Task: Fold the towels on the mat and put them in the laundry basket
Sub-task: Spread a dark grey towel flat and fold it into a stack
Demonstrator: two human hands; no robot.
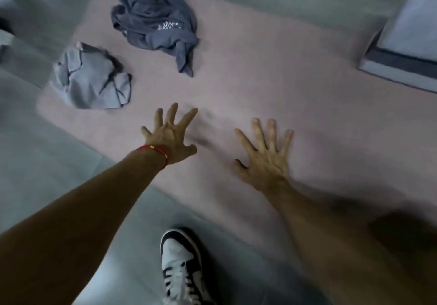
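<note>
So the whole shot is pretty motion-blurred, but here's what you can make out. There's a pale pink mat laid out on a grey-green floor, and two towels are sitting crumpled on it, neither one folded. The dark blue-grey towel is bunched up toward the far end of the mat, with some small white print on it (too smeared to read). The lighter grey towel is a wadded lump nearer the mat's left edge, just this side of the dark one and apart from it.

Both arms are stretched out over the near part of the mat. The left hand has its fingers spread wide, nothing in its grip, and it's a bit short of the light grey towel, not touching it. There's a red string bracelet on that wrist. The right hand is splayed flat too, grip empty, over bare mat well away from either towel. I can't tell whether the palms are actually pressing on the mat or just above it.

Over at the far right edge there's a grey-blue boxy thing, which could be the laundry basket, but it's cut off and blurry. A black and white sneaker is planted on the floor at the bottom.
</note>
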